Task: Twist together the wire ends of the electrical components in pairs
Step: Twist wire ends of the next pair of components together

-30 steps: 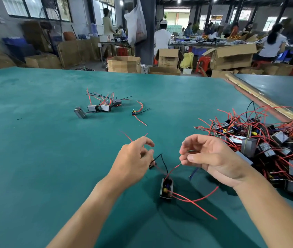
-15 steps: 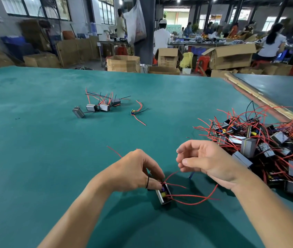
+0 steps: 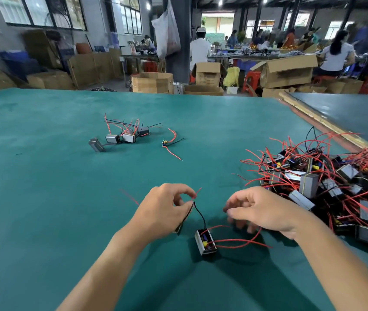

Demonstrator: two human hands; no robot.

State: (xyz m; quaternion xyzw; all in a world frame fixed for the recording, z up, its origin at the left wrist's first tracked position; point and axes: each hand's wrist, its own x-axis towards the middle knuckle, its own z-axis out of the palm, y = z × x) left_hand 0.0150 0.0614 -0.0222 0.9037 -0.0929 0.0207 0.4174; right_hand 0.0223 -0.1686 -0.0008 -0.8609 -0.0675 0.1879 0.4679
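component (image 3: 205, 242): on bench (image 3: 43, 198), between both hands, nearer the left. left hand (image 3: 165, 209): pinches black lead (image 3: 201, 214) and a red end, up-left of component. right hand (image 3: 261, 212): curled above red leads (image 3: 228, 240); blurred, grip cannot be told. pile (image 3: 326, 182): beyond, right.

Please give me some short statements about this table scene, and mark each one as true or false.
1. The left hand pinches a black wire. True.
2. The component nearest the hands lies in the right hand. False: it lies on the green table.
3. The big pile of components lies to the right of both hands. True.
4. The wires in that pile are mostly blue. False: they are mostly red.
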